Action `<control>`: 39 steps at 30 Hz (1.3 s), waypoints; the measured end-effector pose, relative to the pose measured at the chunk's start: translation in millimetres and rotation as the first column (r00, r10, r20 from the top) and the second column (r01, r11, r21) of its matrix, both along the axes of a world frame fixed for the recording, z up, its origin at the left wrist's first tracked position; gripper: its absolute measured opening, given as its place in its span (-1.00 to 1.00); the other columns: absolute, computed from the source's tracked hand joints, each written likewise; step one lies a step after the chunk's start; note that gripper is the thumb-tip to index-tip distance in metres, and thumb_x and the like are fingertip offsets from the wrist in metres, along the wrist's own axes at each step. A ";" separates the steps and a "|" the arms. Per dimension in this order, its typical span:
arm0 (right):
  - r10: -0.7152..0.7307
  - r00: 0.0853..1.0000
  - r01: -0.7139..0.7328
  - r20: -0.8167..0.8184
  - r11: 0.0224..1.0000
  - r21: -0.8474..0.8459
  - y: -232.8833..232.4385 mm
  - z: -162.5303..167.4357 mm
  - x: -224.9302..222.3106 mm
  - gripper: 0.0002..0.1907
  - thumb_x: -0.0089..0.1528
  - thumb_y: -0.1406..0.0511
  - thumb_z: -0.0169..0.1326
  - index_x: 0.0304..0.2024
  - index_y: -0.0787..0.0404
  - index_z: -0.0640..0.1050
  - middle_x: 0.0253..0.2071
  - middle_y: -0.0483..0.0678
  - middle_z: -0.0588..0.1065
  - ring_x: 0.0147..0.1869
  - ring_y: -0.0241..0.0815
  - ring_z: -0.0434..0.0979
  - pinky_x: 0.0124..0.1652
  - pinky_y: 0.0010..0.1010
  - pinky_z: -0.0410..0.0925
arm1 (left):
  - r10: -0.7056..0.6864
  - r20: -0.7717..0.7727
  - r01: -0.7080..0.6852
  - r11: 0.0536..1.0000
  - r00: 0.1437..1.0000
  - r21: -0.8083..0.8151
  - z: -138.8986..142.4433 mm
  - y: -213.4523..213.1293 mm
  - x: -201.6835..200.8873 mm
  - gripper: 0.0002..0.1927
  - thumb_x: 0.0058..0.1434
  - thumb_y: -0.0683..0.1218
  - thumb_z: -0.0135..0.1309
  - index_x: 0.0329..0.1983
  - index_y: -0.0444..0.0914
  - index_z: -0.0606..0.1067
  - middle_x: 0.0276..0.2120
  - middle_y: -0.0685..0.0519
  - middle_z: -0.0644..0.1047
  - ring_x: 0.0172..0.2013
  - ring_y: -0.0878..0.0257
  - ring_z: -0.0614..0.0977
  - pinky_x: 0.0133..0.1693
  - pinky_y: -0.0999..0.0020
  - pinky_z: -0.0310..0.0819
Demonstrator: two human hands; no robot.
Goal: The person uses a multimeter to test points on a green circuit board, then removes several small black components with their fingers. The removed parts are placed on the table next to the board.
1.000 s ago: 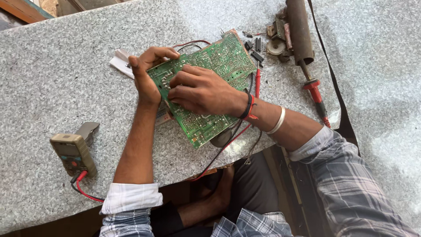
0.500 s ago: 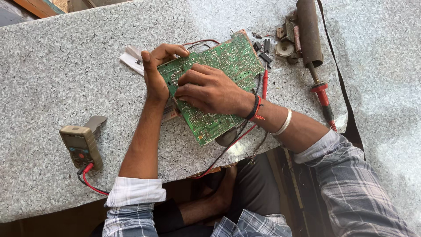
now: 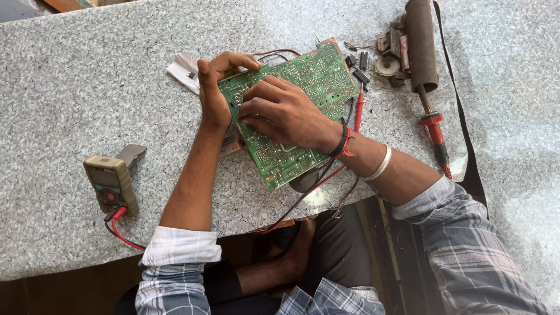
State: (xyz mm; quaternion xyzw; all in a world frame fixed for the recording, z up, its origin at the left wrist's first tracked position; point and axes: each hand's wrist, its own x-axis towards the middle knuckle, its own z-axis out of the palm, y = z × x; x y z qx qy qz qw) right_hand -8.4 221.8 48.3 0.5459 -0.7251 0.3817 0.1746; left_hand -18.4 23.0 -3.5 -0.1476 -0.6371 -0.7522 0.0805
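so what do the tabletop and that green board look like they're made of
Tabletop: looks like polished granite or a similar stone, grey, speckled, slightly glossy. Green board: seems a rigid laminate circuit board, coated green, with pale traces and solder dots. Both hands rest on it.

This looks like an electronics repair workshop. A speckled grey stone table (image 3: 76, 87) carries a bare green circuit board (image 3: 303, 81) with its solder side up, a handheld multimeter (image 3: 111, 184) with red and black leads, a red test probe (image 3: 434, 131), a dark cylindrical tool (image 3: 421, 44) and a scatter of small loose parts (image 3: 385, 55) such as chips and metal pieces. Loose wires trail over the table's edge.
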 end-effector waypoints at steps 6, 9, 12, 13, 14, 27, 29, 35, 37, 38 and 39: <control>0.024 1.000 -0.024 0.006 1.000 0.002 -1.2 0.5 2.5 -0.80 0.28 0.29 0.31 -0.11 0.14 0.55 -0.06 -0.10 0.51 0.04 -0.12 0.55 0.01 -0.26 0.47 | 0.007 -0.021 -0.007 1.000 1.000 -0.017 1.8 0.8 -0.8 0.00 0.38 0.58 -0.52 -0.13 -0.36 0.54 -0.12 -0.08 0.60 -0.25 0.28 0.53 -0.16 0.39 0.46; 0.030 0.999 -0.031 0.012 1.000 0.004 -0.6 0.9 2.6 -0.80 0.28 0.29 0.29 -0.11 0.14 0.55 -0.07 -0.10 0.51 0.03 -0.11 0.55 0.01 -0.24 0.47 | 0.012 -0.012 -0.013 1.000 1.000 -0.014 1.2 0.7 0.8 -0.01 0.38 0.58 -0.52 -0.13 -0.36 0.54 -0.12 -0.08 0.60 -0.24 0.28 0.52 -0.16 0.38 0.47; 0.058 0.998 -0.058 0.031 0.998 0.010 -0.4 1.0 2.3 -0.81 0.28 0.32 0.28 -0.11 0.15 0.55 -0.09 -0.09 0.51 0.01 -0.10 0.55 -0.03 -0.24 0.46 | 0.002 -0.008 -0.002 1.000 1.000 -0.002 1.3 0.4 1.5 -0.01 0.38 0.58 -0.51 -0.12 -0.36 0.54 -0.12 -0.08 0.60 -0.22 0.27 0.53 -0.13 0.37 0.48; 0.068 0.997 -0.069 0.037 0.998 0.013 -0.8 0.8 2.6 -0.81 0.27 0.32 0.28 -0.11 0.15 0.55 -0.09 -0.09 0.51 0.00 -0.09 0.55 -0.04 -0.24 0.46 | -0.003 -0.009 0.003 1.000 1.000 0.002 1.7 -0.2 1.4 -0.01 0.38 0.58 -0.51 -0.11 -0.36 0.54 -0.12 -0.08 0.59 -0.21 0.27 0.54 -0.12 0.37 0.49; 0.077 0.996 -0.078 0.040 0.997 0.016 -1.1 0.7 2.4 -0.81 0.27 0.32 0.28 -0.11 0.15 0.55 -0.10 -0.09 0.51 0.00 -0.09 0.55 -0.05 -0.24 0.46 | -0.003 -0.005 0.003 1.000 1.000 0.005 2.0 -0.3 1.2 -0.02 0.38 0.58 -0.50 -0.12 -0.36 0.54 -0.11 -0.08 0.59 -0.21 0.27 0.54 -0.13 0.37 0.49; 0.052 0.998 -0.052 0.039 0.999 0.003 -4.5 5.3 3.4 -0.84 0.30 0.32 0.28 -0.10 0.15 0.57 -0.11 -0.09 0.52 -0.01 -0.11 0.56 -0.05 -0.27 0.47 | 0.010 -0.020 -0.010 1.000 1.000 -0.017 2.8 -1.6 0.3 -0.03 0.40 0.56 -0.50 -0.14 -0.36 0.54 -0.14 -0.06 0.59 -0.25 0.28 0.54 -0.17 0.39 0.46; 0.013 0.998 -0.013 0.058 1.000 0.002 -3.0 7.5 3.6 -0.84 0.29 0.33 0.28 -0.12 0.16 0.56 -0.10 -0.09 0.53 -0.01 -0.10 0.56 -0.05 -0.26 0.46 | 0.013 -0.028 -0.014 0.999 1.000 -0.033 3.5 -0.8 0.0 -0.03 0.40 0.56 -0.52 -0.14 -0.35 0.53 -0.14 -0.06 0.60 -0.25 0.29 0.54 -0.17 0.39 0.47; 0.058 0.997 -0.060 0.057 0.998 0.030 -3.4 10.7 4.8 -0.85 0.30 0.33 0.27 -0.12 0.17 0.57 -0.13 -0.08 0.50 -0.03 -0.09 0.55 -0.07 -0.24 0.46 | 0.013 -0.029 -0.014 1.000 0.999 -0.021 3.2 -3.5 1.1 -0.03 0.40 0.56 -0.51 -0.14 -0.36 0.54 -0.13 -0.07 0.60 -0.25 0.27 0.55 -0.16 0.38 0.49; 0.038 0.998 -0.040 0.060 0.999 0.034 -5.8 10.3 4.8 -0.83 0.30 0.33 0.25 -0.09 0.19 0.56 -0.11 -0.07 0.50 -0.02 -0.08 0.55 -0.07 -0.25 0.46 | 0.021 -0.037 -0.022 0.999 0.999 -0.040 2.0 -4.1 0.9 -0.04 0.39 0.56 -0.52 -0.15 -0.34 0.54 -0.16 -0.06 0.60 -0.26 0.27 0.57 -0.19 0.38 0.51; 0.025 0.998 -0.027 0.064 0.999 0.034 -6.6 10.0 5.2 -0.83 0.30 0.33 0.24 -0.08 0.21 0.55 -0.09 -0.06 0.50 -0.02 -0.07 0.54 -0.08 -0.26 0.46 | 0.022 -0.030 -0.023 0.999 0.999 -0.036 1.3 -4.1 1.5 -0.04 0.39 0.56 -0.51 -0.15 -0.34 0.54 -0.16 -0.06 0.60 -0.27 0.28 0.56 -0.21 0.39 0.50; 0.046 0.997 -0.049 0.061 0.997 0.054 -6.2 9.9 5.7 -0.84 0.31 0.33 0.23 -0.08 0.20 0.55 -0.09 -0.07 0.50 -0.02 -0.09 0.55 -0.07 -0.26 0.46 | 0.021 -0.026 -0.022 0.999 0.999 -0.032 0.8 -3.7 1.4 -0.04 0.39 0.57 -0.51 -0.15 -0.34 0.54 -0.16 -0.06 0.60 -0.28 0.28 0.56 -0.23 0.39 0.50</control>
